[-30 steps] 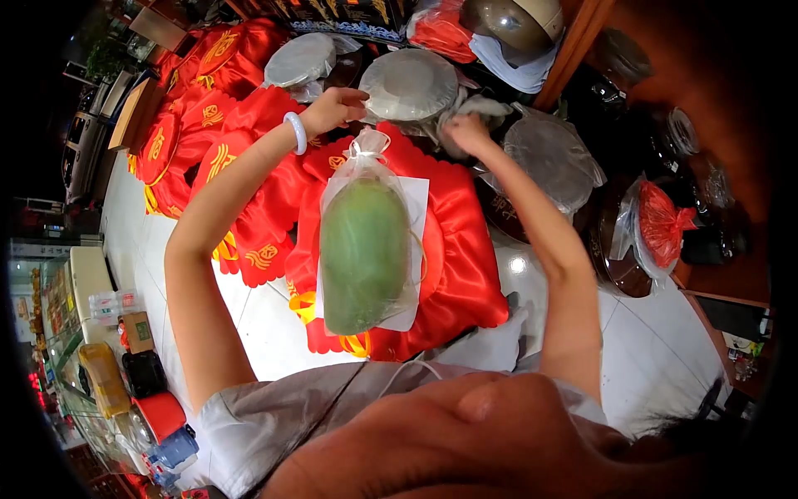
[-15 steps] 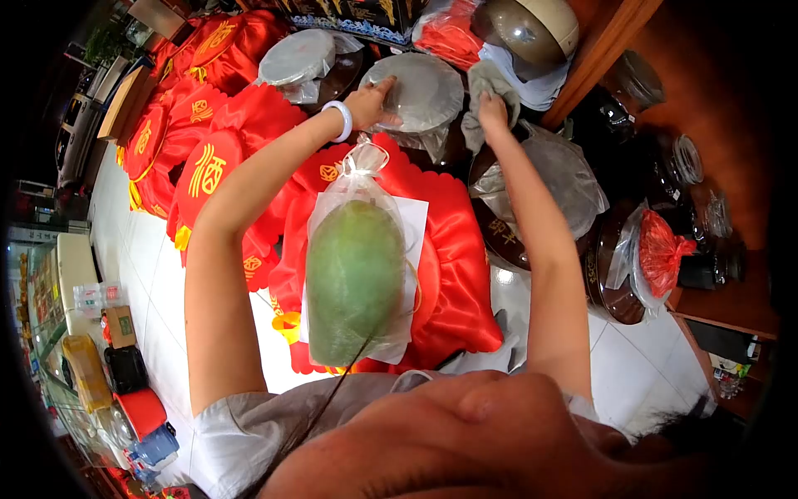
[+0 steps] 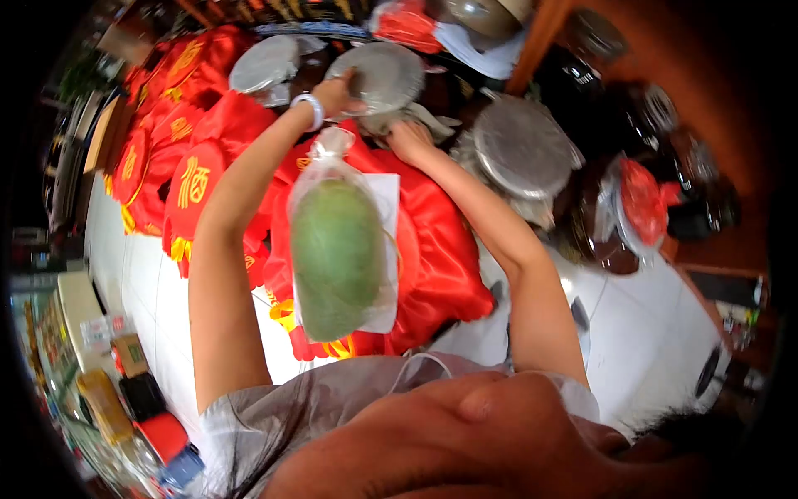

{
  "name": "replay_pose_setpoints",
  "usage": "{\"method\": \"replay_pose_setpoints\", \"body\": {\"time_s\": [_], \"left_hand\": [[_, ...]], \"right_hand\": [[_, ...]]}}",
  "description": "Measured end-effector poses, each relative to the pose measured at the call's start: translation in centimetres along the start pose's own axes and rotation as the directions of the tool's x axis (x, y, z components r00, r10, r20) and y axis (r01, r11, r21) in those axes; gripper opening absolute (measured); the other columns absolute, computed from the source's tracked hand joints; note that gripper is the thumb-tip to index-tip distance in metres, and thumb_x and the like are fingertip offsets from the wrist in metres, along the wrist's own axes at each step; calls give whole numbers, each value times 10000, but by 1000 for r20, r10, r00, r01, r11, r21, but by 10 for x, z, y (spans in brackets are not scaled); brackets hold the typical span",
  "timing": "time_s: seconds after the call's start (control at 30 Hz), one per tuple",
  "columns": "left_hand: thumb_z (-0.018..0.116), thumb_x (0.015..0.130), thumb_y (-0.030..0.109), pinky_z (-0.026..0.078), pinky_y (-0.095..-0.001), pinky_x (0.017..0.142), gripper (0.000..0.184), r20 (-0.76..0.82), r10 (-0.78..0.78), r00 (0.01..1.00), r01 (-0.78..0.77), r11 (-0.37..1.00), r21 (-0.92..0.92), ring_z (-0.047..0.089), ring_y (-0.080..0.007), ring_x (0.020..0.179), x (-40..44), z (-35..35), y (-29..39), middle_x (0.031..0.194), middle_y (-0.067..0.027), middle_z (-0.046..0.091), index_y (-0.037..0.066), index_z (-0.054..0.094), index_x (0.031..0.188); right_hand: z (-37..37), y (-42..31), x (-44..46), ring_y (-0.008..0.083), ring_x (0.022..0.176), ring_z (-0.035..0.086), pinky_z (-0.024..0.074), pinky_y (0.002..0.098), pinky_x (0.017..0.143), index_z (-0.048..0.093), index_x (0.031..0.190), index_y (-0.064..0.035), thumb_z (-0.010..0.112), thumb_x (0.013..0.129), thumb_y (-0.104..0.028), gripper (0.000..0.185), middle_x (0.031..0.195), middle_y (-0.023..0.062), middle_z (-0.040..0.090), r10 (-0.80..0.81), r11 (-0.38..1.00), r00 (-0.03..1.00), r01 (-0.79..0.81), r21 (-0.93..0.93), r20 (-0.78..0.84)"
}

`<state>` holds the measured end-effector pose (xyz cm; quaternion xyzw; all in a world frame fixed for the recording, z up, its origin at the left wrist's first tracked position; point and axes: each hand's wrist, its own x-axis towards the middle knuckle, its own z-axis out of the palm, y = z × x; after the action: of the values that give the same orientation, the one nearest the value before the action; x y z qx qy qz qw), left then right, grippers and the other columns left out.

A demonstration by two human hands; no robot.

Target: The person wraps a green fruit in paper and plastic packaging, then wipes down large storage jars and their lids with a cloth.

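My left hand [image 3: 337,96], with a pale bangle [image 3: 310,111] at its wrist, rests on the left rim of a round, plastic-wrapped jar lid [image 3: 386,76]. Its thumb and fingers are spread. Just in front of that lid, my right hand [image 3: 411,140] is closed on a crumpled grey cloth [image 3: 382,125], pressed against the jar's near side. Between my arms a large green fruit [image 3: 337,258] sits in a clear tied bag, over white paper [image 3: 385,195] and a red satin jar cover [image 3: 440,266].
Red-covered jars with yellow lettering [image 3: 195,179] crowd the left. Another plastic-wrapped lid [image 3: 264,65] stands behind them. To the right are a wrapped jar [image 3: 524,145] and a jar topped with red plastic [image 3: 642,200]. A wooden post [image 3: 539,46] rises at the back.
My right hand has moved left with the grey cloth, from beside the jar to its near side. My left hand stays at the lid's rim. The whole view has shifted slightly.
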<state>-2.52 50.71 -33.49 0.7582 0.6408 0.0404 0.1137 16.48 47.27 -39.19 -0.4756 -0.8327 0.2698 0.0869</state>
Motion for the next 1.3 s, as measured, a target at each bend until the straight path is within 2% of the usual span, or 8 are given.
{"method": "replay_pose_setpoints", "body": {"time_s": [0.13, 0.4, 0.53, 0.63, 0.77, 1.13, 1.17, 1.3], "left_hand": [[654, 616, 549, 399, -384, 847, 917, -6, 53, 999, -53, 998, -19, 496, -382, 1013, 2, 4, -12, 1089, -257, 508, 17, 298, 1272], [664, 596, 551, 388, -381, 871, 926, 26, -3, 1000, 4, 1000, -7, 486, -376, 1031, 3, 2, -10, 1122, -254, 489, 47, 302, 1284], [709, 582, 487, 388, -367, 880, 945, 22, 12, 1000, -12, 1000, 11, 484, -360, 1044, 2, -2, -4, 1141, -252, 476, 25, 280, 1285], [703, 584, 494, 387, -370, 884, 934, 104, -55, 993, 58, 998, -26, 477, -361, 1053, 7, -6, -5, 1150, -246, 472, 40, 284, 1286], [638, 605, 589, 376, -377, 890, 941, 25, 55, 998, -55, 998, 3, 461, -370, 1068, 4, 6, -19, 1165, -243, 462, 28, 297, 1279], [629, 634, 567, 393, -387, 853, 899, -14, 60, 998, -60, 998, -9, 485, -379, 1027, 3, 3, -13, 1134, -252, 479, 39, 299, 1283], [631, 635, 562, 394, -385, 851, 900, -17, 55, 998, -55, 998, -8, 486, -377, 1026, 2, 1, -11, 1134, -253, 479, 37, 296, 1285], [653, 626, 541, 393, -378, 854, 912, -22, 64, 998, -64, 998, 4, 482, -370, 1037, 4, 2, -10, 1129, -249, 485, 39, 286, 1293]], "right_hand": [[-25, 21, -16, 365, 927, 540, 430, 418, 792, 588, 930, 22, 474, 800, -261, 331, 1017, 215, 555, 111, 994, 992, -110, -20, 64], [-187, 75, -89, 241, 793, 594, 448, 322, 713, 609, 945, -81, 509, 802, -385, 350, 862, 115, 616, 91, 863, 782, 247, 441, -616], [-162, 89, -126, 267, 789, 580, 440, 403, 737, 589, 1003, -102, 483, 808, -346, 330, 825, 118, 605, 39, 997, 987, -29, 65, -157], [-89, 112, -161, 275, 783, 573, 409, 516, 720, 580, 1003, -126, 455, 810, -278, 275, 785, 115, 591, -443, 764, 846, 184, -619, -296], [-126, 161, -145, 267, 742, 569, 371, 490, 743, 587, 975, -153, 454, 807, -219, 224, 780, 88, 597, -145, 606, 905, -238, -759, -399], [-92, 118, -217, 250, 706, 522, 355, 436, 736, 580, 1059, -148, 497, 782, -223, 299, 715, 118, 511, -76, 844, 889, -183, -503, -451], [-96, 153, -195, 277, 739, 533, 351, 444, 758, 584, 1054, -179, 468, 806, -241, 281, 754, 141, 532, -252, 751, 759, -238, -616, -600], [-129, 192, -110, 306, 1052, 469, 280, 477, 894, 567, 1083, -220, 382, 847, -386, 343, 1115, 110, 534, 174, 848, 789, -424, -319, -589]]}}
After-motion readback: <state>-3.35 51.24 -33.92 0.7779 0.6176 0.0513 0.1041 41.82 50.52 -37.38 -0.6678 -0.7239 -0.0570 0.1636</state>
